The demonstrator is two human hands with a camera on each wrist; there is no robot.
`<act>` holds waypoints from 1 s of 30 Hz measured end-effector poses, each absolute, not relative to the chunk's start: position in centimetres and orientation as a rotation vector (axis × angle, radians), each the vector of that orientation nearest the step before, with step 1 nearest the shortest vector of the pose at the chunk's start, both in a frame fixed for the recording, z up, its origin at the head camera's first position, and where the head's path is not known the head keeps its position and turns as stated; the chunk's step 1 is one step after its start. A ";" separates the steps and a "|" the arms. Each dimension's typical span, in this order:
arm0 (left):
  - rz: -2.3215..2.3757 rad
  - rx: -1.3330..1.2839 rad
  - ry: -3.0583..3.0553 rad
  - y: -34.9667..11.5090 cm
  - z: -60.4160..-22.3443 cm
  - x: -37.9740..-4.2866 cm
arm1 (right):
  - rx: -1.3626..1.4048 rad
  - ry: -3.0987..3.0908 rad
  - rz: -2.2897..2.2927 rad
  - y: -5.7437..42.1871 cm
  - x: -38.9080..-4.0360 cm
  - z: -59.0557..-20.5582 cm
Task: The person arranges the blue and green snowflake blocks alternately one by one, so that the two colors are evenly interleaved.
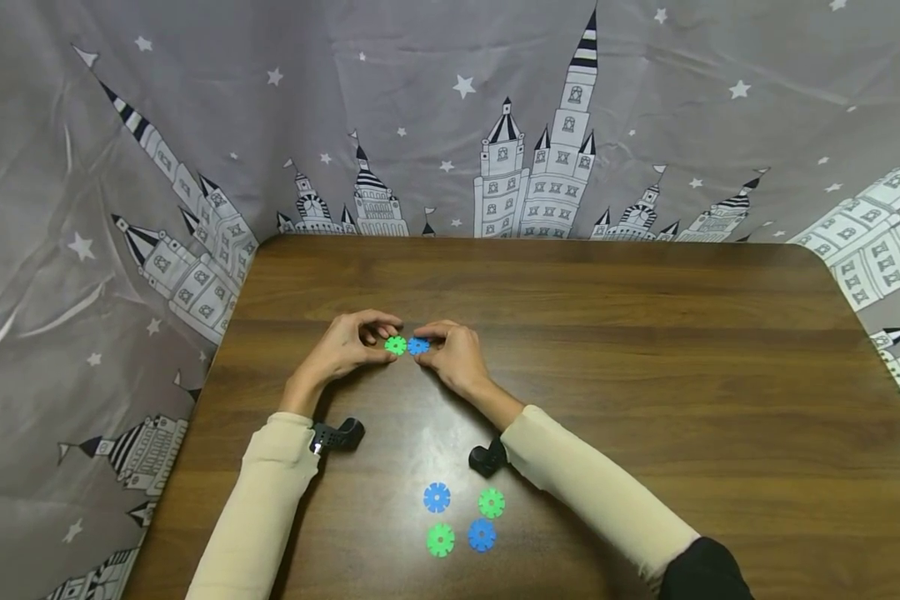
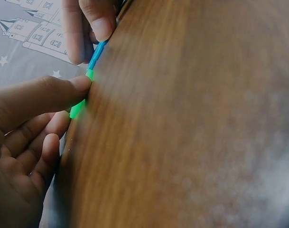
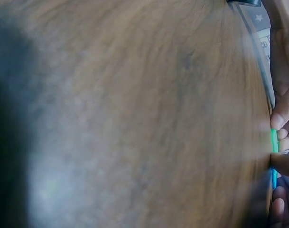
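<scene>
My left hand (image 1: pixel 337 346) pinches a green notched plastic disc (image 1: pixel 390 345) between thumb and fingers over the far left part of the table. From the other side, my right hand (image 1: pixel 456 358) grips a blue notched disc (image 1: pixel 413 346) the same way. The two discs meet edge to edge, roughly flat and in line. Seen edge-on in the left wrist view, the green disc (image 2: pixel 78 109) lies under the left thumb, with the blue disc (image 2: pixel 95 56) just beyond. Fingers cover much of both discs in the right wrist view.
Nearer the front of the wooden table (image 1: pixel 682 375) lie four-sided in a loose group a blue disc (image 1: pixel 430 497), a green disc (image 1: pixel 484 503), another green disc (image 1: pixel 433 540) and another blue disc (image 1: pixel 475 535). A grey castle-print curtain (image 1: pixel 420 67) hangs behind and at the sides.
</scene>
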State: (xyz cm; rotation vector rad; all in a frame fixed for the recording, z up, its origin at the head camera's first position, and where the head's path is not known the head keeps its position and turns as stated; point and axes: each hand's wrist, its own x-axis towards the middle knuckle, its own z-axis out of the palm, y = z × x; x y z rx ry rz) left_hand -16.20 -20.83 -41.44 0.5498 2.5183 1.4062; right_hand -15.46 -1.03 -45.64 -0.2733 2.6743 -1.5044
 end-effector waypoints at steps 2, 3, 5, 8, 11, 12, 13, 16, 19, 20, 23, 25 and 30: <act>1.408 0.555 2.515 -20.8 -41.4 -16.2 | -0.277 2.669 -1.508 -1.0 -15.5 -45.7; 1.408 0.556 2.515 -20.8 -41.4 -16.2 | -0.280 2.668 -1.511 -1.0 -15.5 -45.7; 1.405 0.557 2.516 -20.8 -41.5 -16.1 | -0.290 2.662 -1.519 -0.9 -15.5 -45.8; 1.413 0.548 2.521 -20.8 -41.5 -16.1 | -0.298 2.650 -1.535 -0.9 -15.4 -45.8; 1.416 0.544 2.526 -20.8 -41.6 -16.0 | -0.298 2.641 -1.551 -0.9 -15.4 -45.9; 1.418 0.542 2.525 -20.8 -41.6 -16.0 | -0.297 2.640 -1.556 -0.8 -15.4 -45.8; 1.416 0.542 2.525 -20.7 -41.6 -16.0 | -0.291 2.634 -1.561 -0.8 -15.4 -45.8; 1.415 0.542 2.520 -20.6 -41.7 -15.9 | -0.272 2.614 -1.578 -0.6 -15.3 -45.8; 1.431 0.545 2.511 -20.6 -41.7 -15.8 | -0.235 2.575 -1.611 -0.3 -15.2 -45.8; 1.440 0.545 2.508 -20.7 -41.8 -15.8 | -0.224 2.561 -1.622 -0.3 -15.2 -45.8; 1.463 0.544 2.498 -20.8 -41.8 -15.7 | -0.204 2.540 -1.631 -0.1 -15.1 -45.7; 1.472 0.540 2.495 -20.8 -41.9 -15.7 | -0.213 2.544 -1.621 -0.1 -15.0 -45.7; 1.477 0.542 2.497 -20.8 -41.7 -15.8 | -0.240 2.574 -1.603 -0.1 -15.1 -45.7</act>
